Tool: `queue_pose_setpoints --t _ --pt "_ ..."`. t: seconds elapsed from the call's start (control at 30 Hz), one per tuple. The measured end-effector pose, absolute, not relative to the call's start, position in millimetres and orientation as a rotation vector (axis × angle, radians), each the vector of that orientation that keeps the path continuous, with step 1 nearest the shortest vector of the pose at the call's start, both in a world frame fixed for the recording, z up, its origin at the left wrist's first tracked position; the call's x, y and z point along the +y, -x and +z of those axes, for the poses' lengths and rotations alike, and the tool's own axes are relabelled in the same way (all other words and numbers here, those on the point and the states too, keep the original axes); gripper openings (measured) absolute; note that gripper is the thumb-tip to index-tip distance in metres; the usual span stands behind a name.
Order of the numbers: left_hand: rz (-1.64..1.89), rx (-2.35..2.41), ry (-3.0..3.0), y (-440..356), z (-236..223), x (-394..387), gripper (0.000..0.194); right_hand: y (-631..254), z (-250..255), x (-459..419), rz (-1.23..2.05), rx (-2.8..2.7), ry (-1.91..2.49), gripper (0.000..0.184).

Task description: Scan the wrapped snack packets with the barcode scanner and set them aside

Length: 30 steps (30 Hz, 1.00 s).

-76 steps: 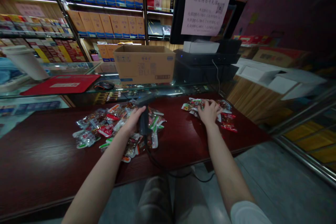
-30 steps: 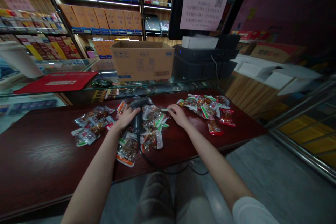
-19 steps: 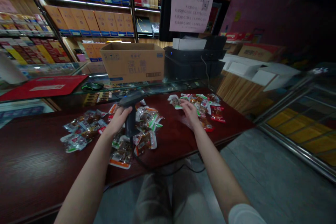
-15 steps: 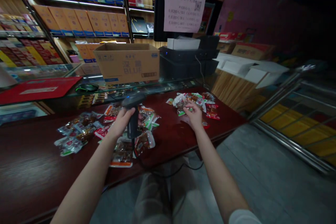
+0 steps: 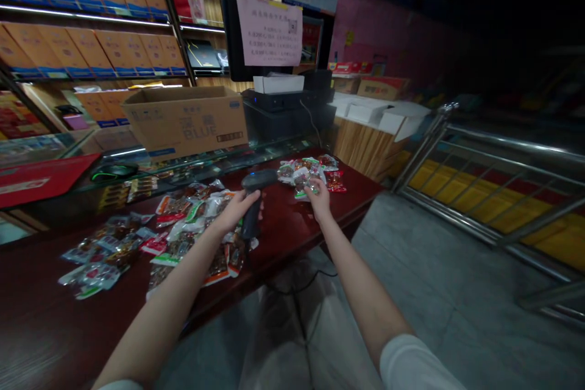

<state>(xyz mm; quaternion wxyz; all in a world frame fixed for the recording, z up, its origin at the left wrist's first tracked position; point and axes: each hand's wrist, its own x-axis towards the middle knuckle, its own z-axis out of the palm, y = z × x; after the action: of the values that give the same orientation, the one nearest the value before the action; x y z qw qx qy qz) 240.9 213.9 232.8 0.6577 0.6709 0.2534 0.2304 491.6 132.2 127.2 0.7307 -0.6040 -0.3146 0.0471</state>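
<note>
Left hand (image 5: pixel 241 209) is wrapped round the dark scanner (image 5: pixel 250 220), mid-frame; right hand (image 5: pixel 319 200) pinches a clear packet (image 5: pixel 300 181) right of centre. Too dim to see what's inside, but probably light, squishy, slippery, so grab an edge.

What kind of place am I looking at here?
Probably a shop: there's a handheld barcode scanner, a glass display counter, and matching orange boxes lined up on lit shelves.
</note>
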Motion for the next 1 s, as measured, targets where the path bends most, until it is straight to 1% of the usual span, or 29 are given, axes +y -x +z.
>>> queue_pose_setpoints --t 0.1,0.33,0.53,0.73,1.0 --pt "0.519 0.503 -1.46 -245 221 209 0.053 -490 127 133 0.144 -0.688 1.316 0.043" --pt "0.516 0.529 -1.432 -245 203 198 0.054 -491 123 138 0.187 -0.743 1.379 0.046" --pt "0.488 0.56 -1.513 -245 204 194 0.05 -485 124 141 0.16 -0.882 1.435 0.037" --pt "0.431 0.553 -1.571 -245 205 194 0.048 -482 132 136 0.106 -0.964 1.655 0.026" --pt "0.453 0.54 -1.554 -244 202 194 0.053 -478 133 135 0.07 -0.966 1.643 0.025"
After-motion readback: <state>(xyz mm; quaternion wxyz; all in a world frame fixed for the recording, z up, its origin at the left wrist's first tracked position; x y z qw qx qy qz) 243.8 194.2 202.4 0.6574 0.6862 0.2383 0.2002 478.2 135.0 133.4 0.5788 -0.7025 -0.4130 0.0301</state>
